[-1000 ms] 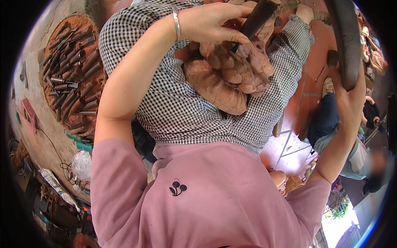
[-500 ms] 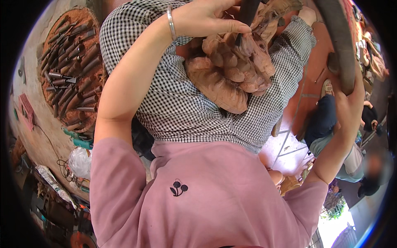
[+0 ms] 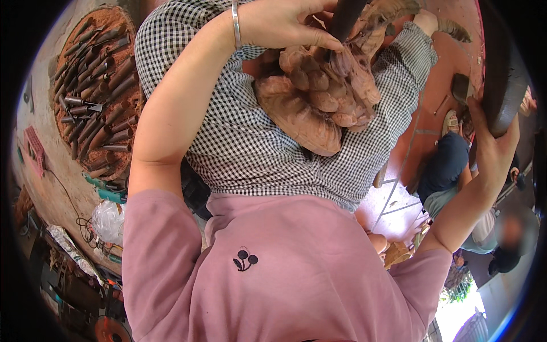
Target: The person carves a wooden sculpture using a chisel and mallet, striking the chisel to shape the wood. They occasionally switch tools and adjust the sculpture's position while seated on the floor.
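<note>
Both hands are closed in a grip, the left hand (image 3: pixel 290 25) well apart from the right hand (image 3: pixel 497 132). Checked trousers (image 3: pixel 228 131) spread below the left; on them, just beneath that hand, rests the carved wood piece (image 3: pixel 307 114). Rising from the right hand is a dark club (image 3: pixel 504 74); the left steadies a slimmer dark tool (image 3: pixel 348 12), its tip hidden. This looks like chiselling between blows; striking would call for a steady left hand and an aimed club.
</note>
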